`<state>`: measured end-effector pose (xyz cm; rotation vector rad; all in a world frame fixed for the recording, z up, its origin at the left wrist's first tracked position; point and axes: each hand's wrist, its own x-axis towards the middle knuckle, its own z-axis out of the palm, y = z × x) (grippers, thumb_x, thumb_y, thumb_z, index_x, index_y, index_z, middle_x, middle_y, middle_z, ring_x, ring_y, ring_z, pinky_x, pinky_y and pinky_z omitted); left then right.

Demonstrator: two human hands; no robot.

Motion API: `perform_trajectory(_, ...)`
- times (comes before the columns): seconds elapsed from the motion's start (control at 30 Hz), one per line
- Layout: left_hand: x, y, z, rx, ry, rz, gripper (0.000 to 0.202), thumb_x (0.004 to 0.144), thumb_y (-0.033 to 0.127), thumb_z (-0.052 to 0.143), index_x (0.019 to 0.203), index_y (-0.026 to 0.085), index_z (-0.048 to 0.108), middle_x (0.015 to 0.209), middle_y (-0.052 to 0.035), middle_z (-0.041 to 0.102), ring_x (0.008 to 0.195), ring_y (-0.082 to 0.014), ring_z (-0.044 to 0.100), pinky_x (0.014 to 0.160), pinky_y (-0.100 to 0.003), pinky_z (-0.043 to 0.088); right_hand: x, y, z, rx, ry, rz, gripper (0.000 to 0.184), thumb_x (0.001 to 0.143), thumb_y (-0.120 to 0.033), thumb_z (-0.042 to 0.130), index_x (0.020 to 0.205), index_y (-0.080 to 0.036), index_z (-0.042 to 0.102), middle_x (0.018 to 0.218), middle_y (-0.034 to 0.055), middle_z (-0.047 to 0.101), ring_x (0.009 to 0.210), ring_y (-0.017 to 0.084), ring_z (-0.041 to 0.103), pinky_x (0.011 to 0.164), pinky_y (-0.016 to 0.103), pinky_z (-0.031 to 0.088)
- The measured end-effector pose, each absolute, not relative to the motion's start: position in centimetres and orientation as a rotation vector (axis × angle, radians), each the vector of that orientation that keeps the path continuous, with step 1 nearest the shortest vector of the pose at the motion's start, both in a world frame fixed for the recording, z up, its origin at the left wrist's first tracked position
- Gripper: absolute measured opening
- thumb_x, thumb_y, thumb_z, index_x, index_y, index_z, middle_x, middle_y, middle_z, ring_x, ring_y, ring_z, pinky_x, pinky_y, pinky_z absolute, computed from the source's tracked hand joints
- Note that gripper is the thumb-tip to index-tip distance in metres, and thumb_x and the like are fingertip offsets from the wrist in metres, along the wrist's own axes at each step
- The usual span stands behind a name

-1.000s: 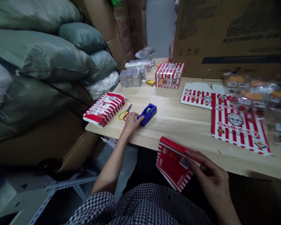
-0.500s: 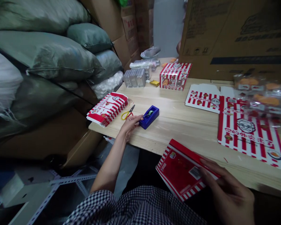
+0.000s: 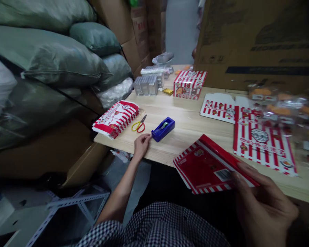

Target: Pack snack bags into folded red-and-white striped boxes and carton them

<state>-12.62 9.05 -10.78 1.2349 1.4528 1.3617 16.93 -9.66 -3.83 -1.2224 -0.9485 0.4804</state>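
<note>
My right hand [image 3: 264,206] is shut on a flattened red-and-white striped cardboard box [image 3: 208,166], which it holds by one edge just over the table's front edge. A barcode label shows on the box's red side. My left hand [image 3: 141,145] lies empty on the wooden table [image 3: 190,133], its fingertips beside a blue tape dispenser [image 3: 163,129]. Just left of that hand are yellow-and-red handled scissors [image 3: 139,124] and a stack of flat striped box blanks [image 3: 115,119].
Further back stand an assembled striped box [image 3: 190,84] and clear plastic trays [image 3: 145,85]. Flat printed blanks [image 3: 260,140] and clear bags of orange snacks [image 3: 278,109] lie at right. Grey-green sacks [image 3: 48,58] fill the left side, and a large cardboard carton [image 3: 257,44] stands behind the table.
My left hand has slid back from the tape dispenser and now sits just beside it. My right hand has turned the red box flatter and moved it right and up over the table edge.
</note>
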Motion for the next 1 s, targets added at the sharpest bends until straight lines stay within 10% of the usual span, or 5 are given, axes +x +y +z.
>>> perform_trajectory(0.37, -1.0, -3.5, 2.1, 1.275, 0.909, 1.218, 0.025, 0.091, 0.040, 0.068, 0.079, 0.018, 0.067, 0.070, -0.0013, 0.067, 0.065, -0.0133, 0.060, 0.068, -0.026, 0.050, 14.5, -6.5, -3.0, -1.021, -1.380, 0.321, 0.031, 0.091, -0.010, 0.063, 0.113, -0.031, 0.072, 0.127, 0.0063, 0.069, 0.118, 0.026, 0.066, 0.096, 0.046, 0.056)
perform_trajectory(1.0, -1.4, 0.3, -1.9, 1.541, 1.197, 1.104, 0.039, 0.080, 0.054, 0.076, 0.097, 0.022, 0.060, 0.061, 0.0027, 0.064, 0.053, -0.0141, 0.059, 0.054, -0.024, 0.042, 15.6, -6.1, -0.5, -1.068, -1.622, 0.340, 0.045, 0.098, -0.018, 0.056, 0.137, -0.039, 0.062, 0.109, 0.0050, 0.063, 0.098, 0.018, 0.064, 0.079, 0.029, 0.056)
